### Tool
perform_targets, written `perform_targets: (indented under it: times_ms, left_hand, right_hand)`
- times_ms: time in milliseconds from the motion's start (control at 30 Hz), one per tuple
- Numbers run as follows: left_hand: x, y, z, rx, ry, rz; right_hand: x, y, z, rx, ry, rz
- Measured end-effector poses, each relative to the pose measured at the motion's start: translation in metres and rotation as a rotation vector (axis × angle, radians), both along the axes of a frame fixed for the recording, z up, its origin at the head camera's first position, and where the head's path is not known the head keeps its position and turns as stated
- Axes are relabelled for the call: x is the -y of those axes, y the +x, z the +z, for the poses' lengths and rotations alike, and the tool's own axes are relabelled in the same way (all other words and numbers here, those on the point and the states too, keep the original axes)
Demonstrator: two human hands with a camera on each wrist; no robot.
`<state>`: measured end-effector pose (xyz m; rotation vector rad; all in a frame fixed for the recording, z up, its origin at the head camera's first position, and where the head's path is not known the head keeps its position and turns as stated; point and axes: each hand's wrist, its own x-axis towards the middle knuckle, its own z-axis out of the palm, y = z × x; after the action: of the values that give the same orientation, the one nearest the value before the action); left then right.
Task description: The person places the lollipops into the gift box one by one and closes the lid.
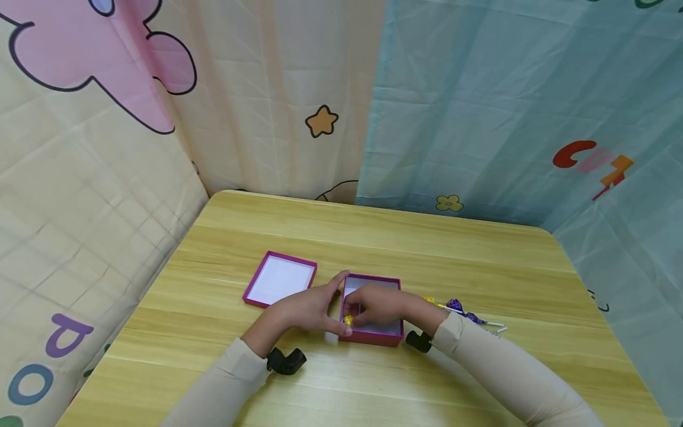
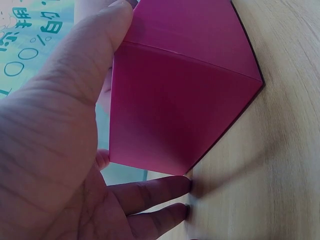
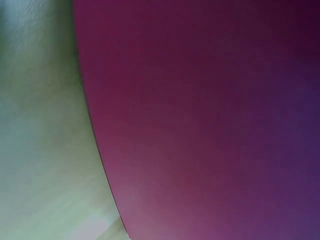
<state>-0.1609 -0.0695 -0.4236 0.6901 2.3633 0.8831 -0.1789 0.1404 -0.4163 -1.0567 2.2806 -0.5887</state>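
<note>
An open magenta box with a pale inside sits on the wooden table. My left hand spans its left side, thumb at the near corner and index finger by the far one. In the left wrist view the thumb lies along the box wall, two other fingers stretched out beside it. Inside the box, my right hand has curled fingers round a yellow-wrapped lollipop, its stick hidden by the hand. Close up in the right wrist view is the box's outer wall.
The matching lid lies inside up, left of the box. To the right are several lollipops with purple wrappers and yellow wrappers, partly behind the right forearm. Printed curtains hang round the table's far and side edges.
</note>
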Motion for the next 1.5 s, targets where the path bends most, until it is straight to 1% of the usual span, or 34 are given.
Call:
perform_targets:
  times_ms: [300,500,800,933,1033,1133,1233,1333,1500]
  left_hand:
    - [0.0,0.0,0.002,-0.001,0.001,-0.006]
    - [0.0,0.0,0.002,-0.004,0.002,-0.009]
    - [0.0,-0.001,0.0,-0.001,0.015,-0.007]
    - [0.0,-0.001,-0.001,-0.013,0.011,-0.01]
    - [0.001,-0.001,-0.001,-0.009,0.013,-0.008]
    - [0.001,0.0,-0.001,0.0,0.016,-0.004]
    - [0.001,0.0,-0.002,0.005,0.017,0.001]
    - [0.0,-0.001,-0.002,0.007,0.013,0.002]
    - [-0.001,-0.001,-0.001,0.005,-0.002,0.003]
  right_hand:
    - [0.001,0.001,0.0,0.047,-0.016,-0.029]
    - [0.0,-0.001,-0.003,0.062,-0.021,-0.002]
    - [-0.001,-0.002,-0.006,0.121,-0.046,0.018]
    - [-0.001,-0.003,-0.006,0.126,-0.043,0.022]
    - [-0.001,-0.003,-0.005,0.118,-0.036,0.029]
    - [-0.004,-0.004,0.0,0.103,-0.026,0.026]
    - [-0.009,-0.005,0.009,0.078,-0.019,0.0]
    - [-0.019,-0.006,0.02,0.065,-0.049,-0.039]
    - [-0.045,-0.004,0.036,0.088,-0.121,-0.123]
